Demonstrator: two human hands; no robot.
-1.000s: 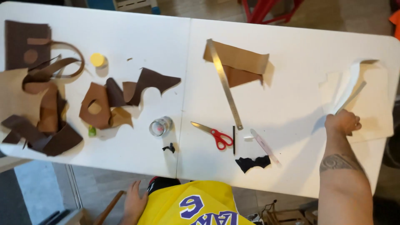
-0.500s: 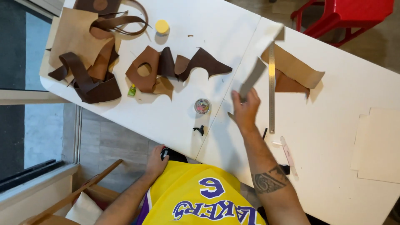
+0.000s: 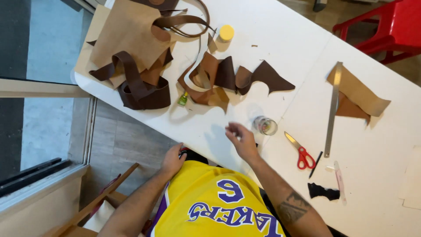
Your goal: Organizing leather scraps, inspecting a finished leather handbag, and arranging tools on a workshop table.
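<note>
Here, right hand (image 3: 242, 141) hovers over white surface (image 3: 280, 39), fingers loosely curled, empty, just beside small glass jar (image 3: 265, 125). Jar likely light, rigid, slippery, breakable; best gripped around sides. Left hand (image 3: 173, 159) rests at surface edge, grasping nothing visible.

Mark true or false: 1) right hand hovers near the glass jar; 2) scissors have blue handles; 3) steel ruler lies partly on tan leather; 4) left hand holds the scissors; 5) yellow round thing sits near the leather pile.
1) True: the right hand is over the table beside the jar.
2) False: the scissors have red handles.
3) True: the ruler overlaps the tan leather.
4) False: the left hand is at the table edge, away from them.
5) True: the yellow disc.
</note>
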